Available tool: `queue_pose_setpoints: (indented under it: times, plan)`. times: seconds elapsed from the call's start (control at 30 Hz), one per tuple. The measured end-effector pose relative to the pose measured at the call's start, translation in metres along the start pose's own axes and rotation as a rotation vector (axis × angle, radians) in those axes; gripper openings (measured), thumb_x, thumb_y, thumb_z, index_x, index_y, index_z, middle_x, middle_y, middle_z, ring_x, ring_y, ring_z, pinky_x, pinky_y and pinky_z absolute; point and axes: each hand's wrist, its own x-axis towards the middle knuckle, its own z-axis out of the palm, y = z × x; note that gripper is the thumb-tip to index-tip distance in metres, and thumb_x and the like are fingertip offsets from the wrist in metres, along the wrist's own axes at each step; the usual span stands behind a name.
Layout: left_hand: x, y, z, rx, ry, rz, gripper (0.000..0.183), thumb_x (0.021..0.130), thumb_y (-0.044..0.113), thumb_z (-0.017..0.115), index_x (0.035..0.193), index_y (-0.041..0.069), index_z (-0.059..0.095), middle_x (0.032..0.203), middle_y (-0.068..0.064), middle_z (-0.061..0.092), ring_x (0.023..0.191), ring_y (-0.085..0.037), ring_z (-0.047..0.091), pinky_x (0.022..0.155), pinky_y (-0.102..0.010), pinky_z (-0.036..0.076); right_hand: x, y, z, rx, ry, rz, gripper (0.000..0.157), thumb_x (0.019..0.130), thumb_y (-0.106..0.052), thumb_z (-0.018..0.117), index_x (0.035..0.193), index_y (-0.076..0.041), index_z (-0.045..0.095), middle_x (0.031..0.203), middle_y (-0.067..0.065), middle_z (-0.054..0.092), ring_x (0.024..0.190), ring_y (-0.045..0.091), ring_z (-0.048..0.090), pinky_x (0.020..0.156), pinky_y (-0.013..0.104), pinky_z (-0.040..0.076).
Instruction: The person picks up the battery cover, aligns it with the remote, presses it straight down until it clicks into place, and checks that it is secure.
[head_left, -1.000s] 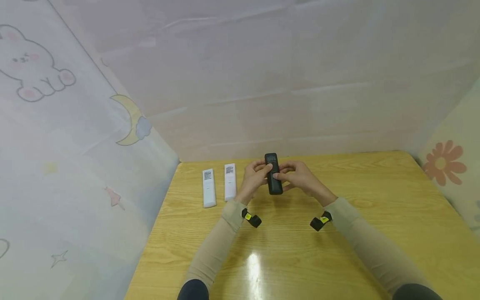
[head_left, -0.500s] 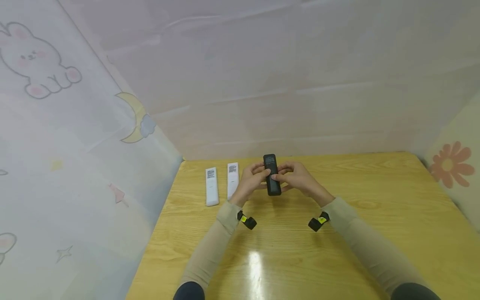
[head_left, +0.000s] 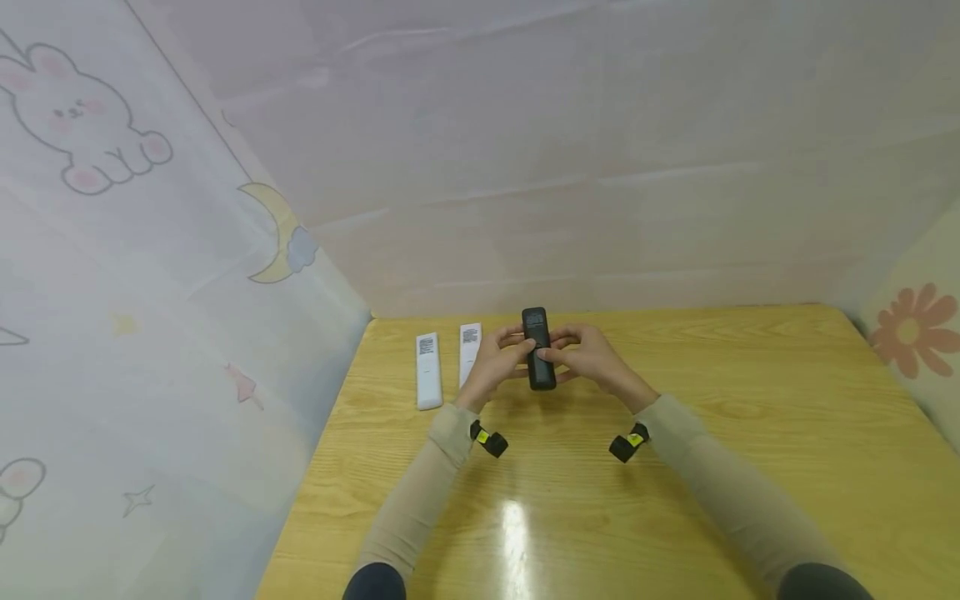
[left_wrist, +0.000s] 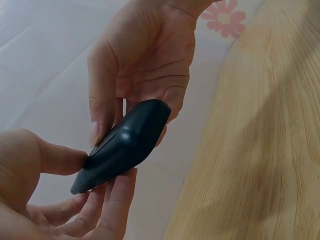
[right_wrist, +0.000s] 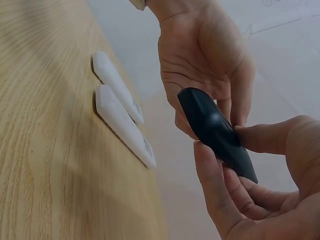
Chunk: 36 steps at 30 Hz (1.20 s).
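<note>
A black remote control (head_left: 542, 371) is held up between both hands above the table, its back with a printed label turned upward. My left hand (head_left: 494, 360) grips its left side, thumb on the back and fingers beneath. From the other side my right hand (head_left: 589, 358) holds it the same way, its thumb close to the left one. In the left wrist view the dark remote (left_wrist: 127, 140) appears end-on, pinched by thumbs and fingertips. The right wrist view shows the remote (right_wrist: 215, 130) raised off the wooden surface.
Two white remotes lie label-side up at the left of the wooden table (head_left: 712, 433): an outer one (head_left: 428, 375) and an inner one (head_left: 468, 350), partly covered by the left hand. A patterned cloth wall (head_left: 600, 208) rises right behind the table's back edge.
Both hands keep their hold on the black remote, which shifts slightly left relative to the white remotes. The left hand now overlaps the inner white remote. The head view has turned a little.
</note>
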Motion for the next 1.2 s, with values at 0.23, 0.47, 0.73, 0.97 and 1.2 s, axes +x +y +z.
queue_pose_setpoints:
  times: [0.23,0.47,0.73,0.97,1.2]
  plan:
    - [0.001,-0.004,-0.007,0.021,0.008,0.007,0.049,0.104,0.026,0.072,0.150,0.012,0.059,0.145,-0.017,0.061,0.115,-0.033,0.074,0.089,-0.043,0.067,0.005,0.004,0.007,0.012,0.011,0.003,0.054,0.100,-0.022,0.078,0.140,0.007,0.057,0.129,0.029,0.059,0.098,0.033,0.074,0.083,0.054,0.067]
    - [0.004,-0.006,-0.014,0.038,0.029,0.000,0.049,0.105,0.023,0.071,0.151,0.011,0.059,0.147,-0.019,0.061,0.111,-0.034,0.076,0.091,-0.046,0.066,0.009,0.006,0.018,0.025,0.056,0.001,0.054,0.099,-0.022,0.079,0.141,0.005,0.057,0.130,0.027,0.061,0.102,0.035,0.073,0.080,0.048,0.068]
    - [0.006,-0.009,-0.019,0.045,0.039,0.012,0.051,0.104,0.024,0.071,0.151,0.010,0.058,0.150,-0.019,0.058,0.114,-0.034,0.074,0.087,-0.041,0.067,0.015,0.009,0.026,0.029,0.080,0.000,0.051,0.101,-0.018,0.076,0.142,0.004,0.058,0.131,0.026,0.061,0.103,0.035,0.073,0.082,0.049,0.068]
    - [0.008,-0.011,-0.023,0.045,0.050,-0.005,0.054,0.103,0.021,0.073,0.153,0.011,0.057,0.148,-0.016,0.061,0.116,-0.032,0.074,0.088,-0.040,0.067,0.019,0.013,0.031,0.038,0.084,0.004,0.053,0.102,-0.013,0.074,0.147,0.004,0.054,0.133,0.026,0.058,0.105,0.035,0.072,0.087,0.052,0.067]
    - [0.012,-0.015,-0.026,0.048,0.064,-0.021,0.055,0.102,0.018,0.073,0.154,0.011,0.056,0.149,-0.015,0.060,0.119,-0.033,0.072,0.090,-0.040,0.066,0.022,0.014,0.036,0.037,0.107,0.010,0.053,0.101,-0.013,0.074,0.148,0.004,0.053,0.133,0.025,0.058,0.111,0.038,0.069,0.091,0.054,0.065]
